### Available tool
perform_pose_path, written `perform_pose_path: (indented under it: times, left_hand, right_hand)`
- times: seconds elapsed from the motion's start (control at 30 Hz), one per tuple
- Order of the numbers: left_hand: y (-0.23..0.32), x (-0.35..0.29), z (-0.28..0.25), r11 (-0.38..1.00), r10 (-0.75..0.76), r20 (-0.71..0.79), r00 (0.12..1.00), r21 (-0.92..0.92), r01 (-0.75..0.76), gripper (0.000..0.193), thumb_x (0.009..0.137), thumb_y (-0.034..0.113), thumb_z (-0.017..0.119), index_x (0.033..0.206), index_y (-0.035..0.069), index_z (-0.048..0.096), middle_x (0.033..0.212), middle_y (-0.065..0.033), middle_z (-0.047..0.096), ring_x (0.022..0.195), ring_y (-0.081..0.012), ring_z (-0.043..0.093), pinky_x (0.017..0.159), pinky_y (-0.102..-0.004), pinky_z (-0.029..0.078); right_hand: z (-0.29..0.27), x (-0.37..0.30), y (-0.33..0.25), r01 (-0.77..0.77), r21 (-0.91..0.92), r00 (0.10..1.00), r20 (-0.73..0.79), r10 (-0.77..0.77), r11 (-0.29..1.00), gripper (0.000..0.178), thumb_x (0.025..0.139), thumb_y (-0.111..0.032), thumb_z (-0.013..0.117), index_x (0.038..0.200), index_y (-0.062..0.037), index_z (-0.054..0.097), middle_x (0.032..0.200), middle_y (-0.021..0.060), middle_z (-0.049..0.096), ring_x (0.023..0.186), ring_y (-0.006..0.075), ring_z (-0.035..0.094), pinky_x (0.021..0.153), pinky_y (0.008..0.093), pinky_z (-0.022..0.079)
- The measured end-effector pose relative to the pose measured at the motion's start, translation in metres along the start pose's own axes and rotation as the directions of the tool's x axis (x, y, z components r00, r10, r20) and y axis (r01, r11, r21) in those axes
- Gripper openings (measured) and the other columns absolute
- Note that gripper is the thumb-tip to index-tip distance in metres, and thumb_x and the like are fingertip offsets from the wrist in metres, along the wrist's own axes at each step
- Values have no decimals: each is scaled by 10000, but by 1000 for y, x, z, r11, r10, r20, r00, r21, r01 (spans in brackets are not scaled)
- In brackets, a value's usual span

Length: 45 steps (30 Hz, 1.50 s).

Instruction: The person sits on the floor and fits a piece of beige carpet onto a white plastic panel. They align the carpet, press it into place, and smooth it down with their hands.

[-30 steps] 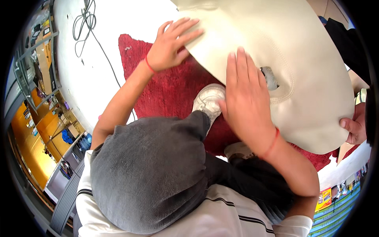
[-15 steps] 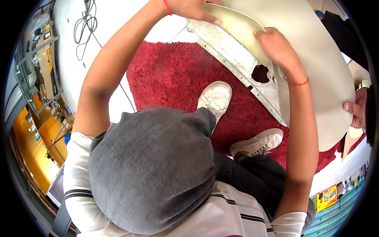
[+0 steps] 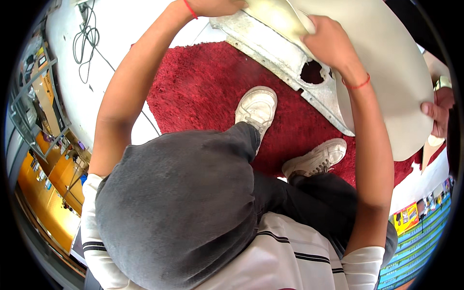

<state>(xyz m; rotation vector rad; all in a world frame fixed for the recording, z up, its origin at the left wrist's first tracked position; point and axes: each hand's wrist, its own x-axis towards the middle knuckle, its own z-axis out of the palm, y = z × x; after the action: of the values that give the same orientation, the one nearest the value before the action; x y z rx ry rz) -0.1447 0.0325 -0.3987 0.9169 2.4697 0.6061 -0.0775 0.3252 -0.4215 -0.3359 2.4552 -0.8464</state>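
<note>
A large, smooth beige sheet (image 3: 382,72) covers the upper right, its near edge peeled up to show a pale yellow underside (image 3: 278,19). Beneath lies a whitish, worn panel (image 3: 261,41) with a row of small holes along its edge and a larger ragged opening. My right hand (image 3: 329,41) is closed on the lifted edge of the sheet, thumb and fingers pinching it. At the top border, my left hand (image 3: 217,7) is closed at the yellow underside's far left end; part of it lies outside the picture. Another person's hand (image 3: 439,113) holds the sheet's right edge.
The panel rests over a red shaggy rug (image 3: 193,82), where my white shoes (image 3: 258,108) stand. A dark cable (image 3: 87,43) lies coiled on the white floor at left. Shelving with goods (image 3: 48,159) stands far left, and a yellow package (image 3: 406,218) is at lower right.
Both hands have shifted slightly up and left in view, as have the panel and rug. The right hand's grip on the sheet's edge continues, and the edge now curls more beside it.
</note>
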Motion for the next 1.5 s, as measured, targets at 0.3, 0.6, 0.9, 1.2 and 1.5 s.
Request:
perform_pose_path:
  times: [0.3, 0.6, 0.9, 1.2, 1.5]
  left_hand:
    - [16, 1, 9, 984, -109, 13, 994, 141, 106, 466, 762, 438, 844, 917, 24, 695, 815, -249, 691, 810, -444, 681, 744, -504, 529]
    - [22, 12, 15, 975, -205, 50, 977, 100, 200, 432, 764, 419, 845, 957, 40, 771, 839, -239, 718, 806, -420, 700, 750, -478, 543]
    - [12, -4, 3, 994, -108, 118, 987, -14, 110, 304, 806, 247, 811, 1012, 28, 766, 875, -225, 740, 786, -374, 708, 761, -437, 558]
    - [10, -57, 18, 994, 96, 116, 989, -59, -89, 606, 754, 15, 725, 1356, 45, 661, 1417, -179, 635, 1293, -344, 617, 1106, -414, 499]
    - [58, -63, 45, 986, 151, 50, 987, 66, -154, 754, 761, 81, 767, 1479, 47, 541, 1520, -176, 543, 1434, -344, 488, 1217, -466, 379]
  right_hand:
    - [-10, 23, -1, -211, 136, 960, 216, 178, 968, 325, 770, -97, 635, 1029, 55, 760, 943, 252, 763, 907, 329, 745, 828, 400, 563]
    - [-19, 18, -5, -289, 219, 915, 351, 201, 932, 366, 731, -69, 650, 1054, 67, 755, 937, 229, 763, 871, 310, 728, 820, 383, 557]
    - [-13, -8, -22, -111, 196, 974, 217, 67, 974, 297, 806, -124, 624, 1029, 41, 727, 927, 257, 731, 854, 389, 705, 829, 424, 543]
    - [36, -84, -67, 162, -346, 972, -104, -210, 924, 158, 787, -68, 667, 940, -31, 679, 971, 127, 654, 921, 292, 685, 759, 425, 591]
    - [-8, -127, -58, 158, -582, 985, 40, -166, 797, 225, 774, -100, 690, 984, -21, 665, 983, 110, 645, 1009, 231, 641, 927, 350, 510]
